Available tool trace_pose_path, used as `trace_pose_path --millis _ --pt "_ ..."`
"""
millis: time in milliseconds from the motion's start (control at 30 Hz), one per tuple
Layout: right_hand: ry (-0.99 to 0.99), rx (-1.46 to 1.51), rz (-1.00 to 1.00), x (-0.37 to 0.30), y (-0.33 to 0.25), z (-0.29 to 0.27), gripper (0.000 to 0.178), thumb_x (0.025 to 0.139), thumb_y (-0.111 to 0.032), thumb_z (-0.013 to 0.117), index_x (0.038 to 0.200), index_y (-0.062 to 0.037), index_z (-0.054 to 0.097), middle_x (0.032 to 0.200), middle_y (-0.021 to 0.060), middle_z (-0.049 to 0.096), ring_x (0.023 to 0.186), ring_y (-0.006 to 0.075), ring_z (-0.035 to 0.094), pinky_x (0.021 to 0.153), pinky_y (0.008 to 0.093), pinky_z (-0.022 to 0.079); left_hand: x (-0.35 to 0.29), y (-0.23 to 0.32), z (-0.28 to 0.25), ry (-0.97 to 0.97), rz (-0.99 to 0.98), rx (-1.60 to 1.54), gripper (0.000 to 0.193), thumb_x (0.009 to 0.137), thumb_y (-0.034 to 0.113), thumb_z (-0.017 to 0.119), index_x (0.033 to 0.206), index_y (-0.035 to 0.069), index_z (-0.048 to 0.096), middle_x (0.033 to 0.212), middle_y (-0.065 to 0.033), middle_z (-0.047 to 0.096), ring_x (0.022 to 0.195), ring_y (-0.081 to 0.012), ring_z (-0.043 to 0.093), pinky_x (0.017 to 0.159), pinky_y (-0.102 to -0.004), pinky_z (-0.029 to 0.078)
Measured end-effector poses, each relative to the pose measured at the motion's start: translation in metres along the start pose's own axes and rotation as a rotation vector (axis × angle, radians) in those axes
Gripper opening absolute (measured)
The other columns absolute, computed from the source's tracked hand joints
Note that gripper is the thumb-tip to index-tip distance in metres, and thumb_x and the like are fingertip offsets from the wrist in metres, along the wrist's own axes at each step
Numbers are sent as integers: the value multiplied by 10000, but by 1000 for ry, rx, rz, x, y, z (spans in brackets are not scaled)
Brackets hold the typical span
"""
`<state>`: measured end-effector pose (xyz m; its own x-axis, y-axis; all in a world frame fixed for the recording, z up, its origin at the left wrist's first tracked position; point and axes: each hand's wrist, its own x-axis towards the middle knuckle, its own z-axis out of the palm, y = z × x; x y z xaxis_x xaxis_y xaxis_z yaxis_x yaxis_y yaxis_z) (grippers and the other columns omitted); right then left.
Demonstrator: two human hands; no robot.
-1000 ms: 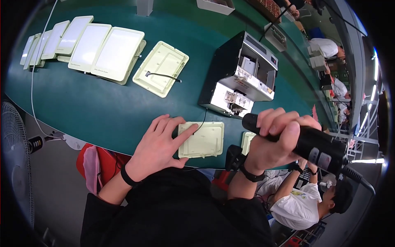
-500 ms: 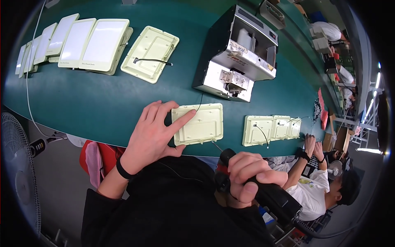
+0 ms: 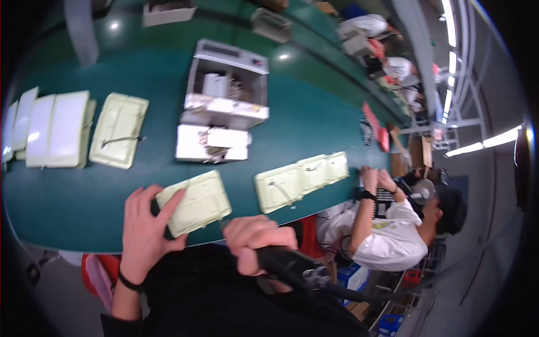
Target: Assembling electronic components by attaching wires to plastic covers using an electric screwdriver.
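My left hand (image 3: 140, 224) grips a pale yellow-green plastic housing (image 3: 196, 205) by its left side, thumb at the near edge and index finger stretched over its inner face. The housing lies tilted near the table's front edge. In my right hand (image 3: 259, 236) is a black electric screwdriver (image 3: 295, 267), fingers wrapped round its body and a thick cord trailing from its back end. Its tip is hidden or blurred near the housing's right corner.
A boxy machine (image 3: 222, 115) stands beyond the housing on the green table (image 3: 314, 112). A row of similar housings (image 3: 278, 188) lies right; another (image 3: 119, 132) with a black cable lies left, beside white-faced panels (image 3: 59, 129). A co-worker's hands (image 3: 373, 178) rest at the table's right.
The whole view has swung rightward, so things appear shifted left. The screwdriver now lies more level, and the right hand is closer to the housing's corner. The left hand keeps its hold.
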<state>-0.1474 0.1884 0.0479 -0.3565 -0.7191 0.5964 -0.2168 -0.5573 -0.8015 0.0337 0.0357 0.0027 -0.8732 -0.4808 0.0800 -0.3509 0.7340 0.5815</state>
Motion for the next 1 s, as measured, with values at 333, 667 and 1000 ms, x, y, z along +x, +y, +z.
trace_pose_path --millis 333,667,1000 --pt "-21 -10 -2 -3 -9 -1 345 927 57 706 1179 -45 494 781 115 626 600 223 590 599 408 514 4 2 5 64 64 22 966 541 153 911 1462 189 621 1359 -145 506 1198 -394 498 1098 -529 437" --pt "121 -120 47 81 13 -20 355 980 -65 733 1202 -17 461 814 81 615 669 186 595 614 347 502 10 4 7 68 106 42 887 637 254 879 1478 169 611 1494 -165 491 1366 -439 466 1156 -555 397" --pt "351 -188 83 95 19 16 207 927 15 692 1093 -14 572 813 36 618 732 125 609 620 272 500 4 -5 3 14 102 95 885 669 278 852 1501 126 593 1551 -131 519 1432 -397 461 1191 -551 367"
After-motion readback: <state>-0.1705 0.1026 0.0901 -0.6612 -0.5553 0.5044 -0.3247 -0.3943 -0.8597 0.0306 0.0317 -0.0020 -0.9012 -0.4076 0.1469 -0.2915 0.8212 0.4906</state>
